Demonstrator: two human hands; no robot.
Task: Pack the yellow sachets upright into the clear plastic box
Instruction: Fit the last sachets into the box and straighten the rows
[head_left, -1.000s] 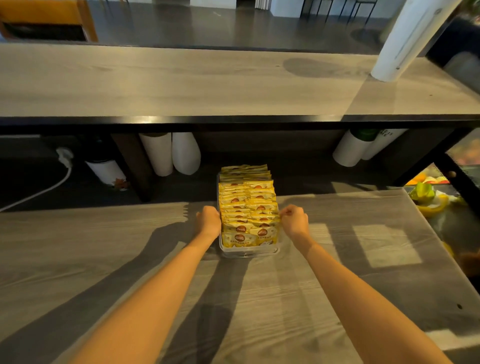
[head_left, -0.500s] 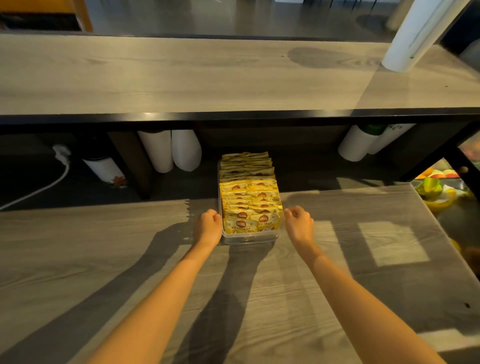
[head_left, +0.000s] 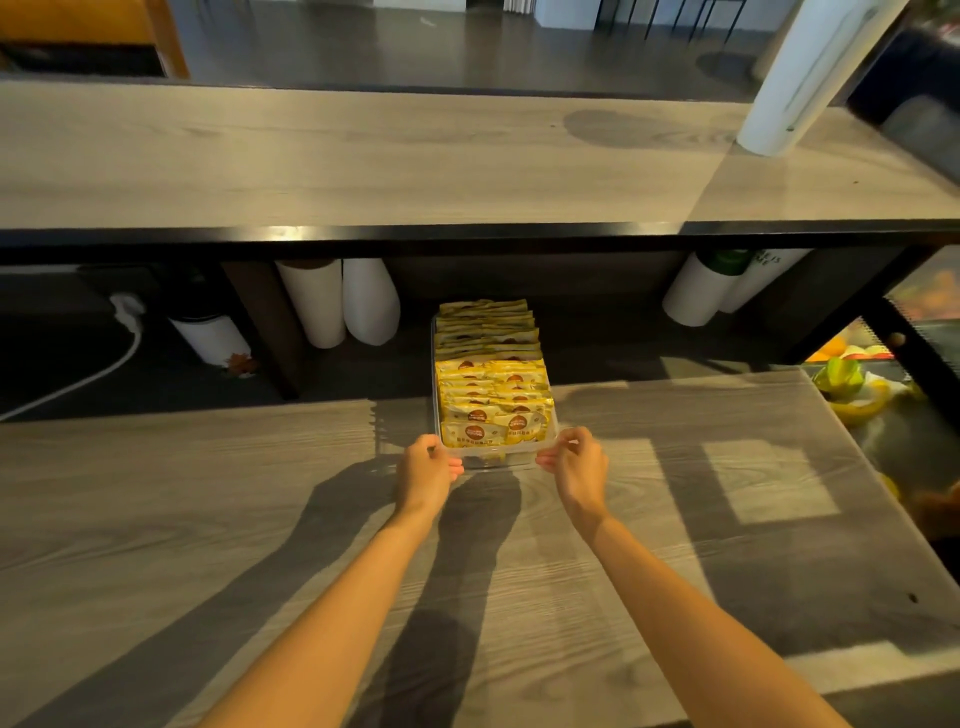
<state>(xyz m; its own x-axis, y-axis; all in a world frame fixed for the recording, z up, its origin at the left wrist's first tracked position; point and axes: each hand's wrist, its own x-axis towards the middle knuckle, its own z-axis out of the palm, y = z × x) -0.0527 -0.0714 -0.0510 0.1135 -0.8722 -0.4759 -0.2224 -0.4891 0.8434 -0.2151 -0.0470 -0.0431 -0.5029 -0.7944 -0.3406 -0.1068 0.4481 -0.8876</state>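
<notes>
Moved off the long sides of the clear plastic box (head_left: 511, 461) and now curled round its two near corners: left hand (head_left: 427, 470) and right hand (head_left: 577, 463), held apart by the box between them. Just beyond both hands, yellow sachets (head_left: 493, 400) upright in tight rows, far end under the dark shelf (head_left: 467, 236). Probably only positioning left. Risk from here: a jerky push or a lift by the thin corners alone, then a flexing wall, a slipping grip, front sachets toppling.
</notes>
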